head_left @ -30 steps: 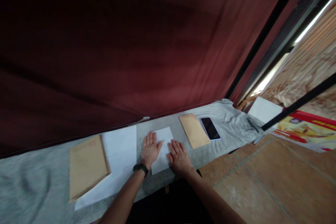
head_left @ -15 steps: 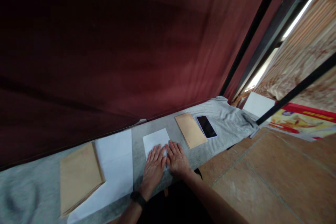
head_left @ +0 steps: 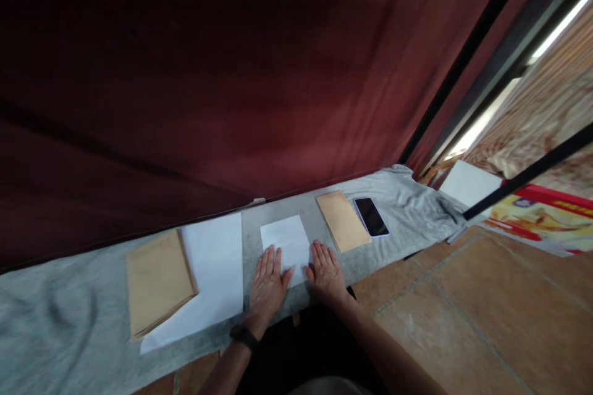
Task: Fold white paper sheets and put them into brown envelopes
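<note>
A small white sheet of paper [head_left: 286, 241], possibly folded, lies flat on the grey cloth [head_left: 252, 247] in front of me. My left hand [head_left: 269, 287] rests flat over its near left edge, fingers stretched out and thumb apart. Along the right edge of the paper lies my right hand [head_left: 326, 274], also flat with its fingers extended. Neither hand grips anything. To the right of the paper is a brown envelope [head_left: 343, 221], with a dark-screened phone [head_left: 372, 217] beside it.
On the left a stack of brown envelopes [head_left: 160, 281] partly covers larger white sheets [head_left: 217, 265]. A dark red curtain [head_left: 278, 105] hangs behind the cloth-covered surface. Black metal bars [head_left: 456, 68] stand at the right, near a colourful box [head_left: 546, 216] on the tiled floor.
My hands have moved apart from the middle of the white paper to its left and right sides. The view has shifted slightly, too.
</note>
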The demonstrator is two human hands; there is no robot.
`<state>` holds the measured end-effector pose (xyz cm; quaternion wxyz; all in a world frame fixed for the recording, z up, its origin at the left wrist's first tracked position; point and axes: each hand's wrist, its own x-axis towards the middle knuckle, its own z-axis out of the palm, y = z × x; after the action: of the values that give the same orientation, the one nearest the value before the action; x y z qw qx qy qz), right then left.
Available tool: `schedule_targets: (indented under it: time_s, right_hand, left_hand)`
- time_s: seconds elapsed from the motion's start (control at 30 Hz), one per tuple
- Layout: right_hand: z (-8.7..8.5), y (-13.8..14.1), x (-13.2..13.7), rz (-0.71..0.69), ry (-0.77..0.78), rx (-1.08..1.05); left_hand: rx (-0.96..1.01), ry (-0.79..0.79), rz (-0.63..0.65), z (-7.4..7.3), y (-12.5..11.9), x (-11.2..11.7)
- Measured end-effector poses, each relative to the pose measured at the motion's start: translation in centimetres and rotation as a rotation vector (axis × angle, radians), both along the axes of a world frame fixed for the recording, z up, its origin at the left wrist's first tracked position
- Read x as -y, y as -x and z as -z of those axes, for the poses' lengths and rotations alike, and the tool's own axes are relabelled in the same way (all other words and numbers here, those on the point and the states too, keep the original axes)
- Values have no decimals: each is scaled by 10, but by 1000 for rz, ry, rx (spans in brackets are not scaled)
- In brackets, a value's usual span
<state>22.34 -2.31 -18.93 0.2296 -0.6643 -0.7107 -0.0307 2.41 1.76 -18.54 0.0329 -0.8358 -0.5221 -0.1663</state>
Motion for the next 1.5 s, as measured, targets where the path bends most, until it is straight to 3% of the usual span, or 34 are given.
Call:
schedule_targets:
  time_s: [0.13,0.3,0.47,0.67,0.77,1.03,1.23,1.37,1.5]
  right_hand:
    - [-5,4,12,15,9,-15]
    - [-13,10,35,-192,12,-6]
    - [-16,3,47,-233,-7,-10]
    - [-18,3,45,-220,-26,-22]
    - [-18,4,45,-217,-33,-32]
    - [-16,3,44,-225,-14,-76]
    - [-15,1,46,-266,14,-102]
    - [-13,-6,33,-246,89,-232]
    - [-16,-16,-13,-114,138,-449]
  left_hand:
    - [6,1,11,-3,-1,1]
    - [-20,8,5,-6,0,1]
    - [-66,18,-9,-9,-8,0]
    - [-65,68,198,-15,-42,-16]
    - [-41,66,226,-15,-48,-34]
    - [-9,76,8,-13,-23,-76]
    - [83,124,-183,-10,7,-87]
    - [421,246,-252,-14,13,-92]
    - [784,388,-367,-24,14,-103]
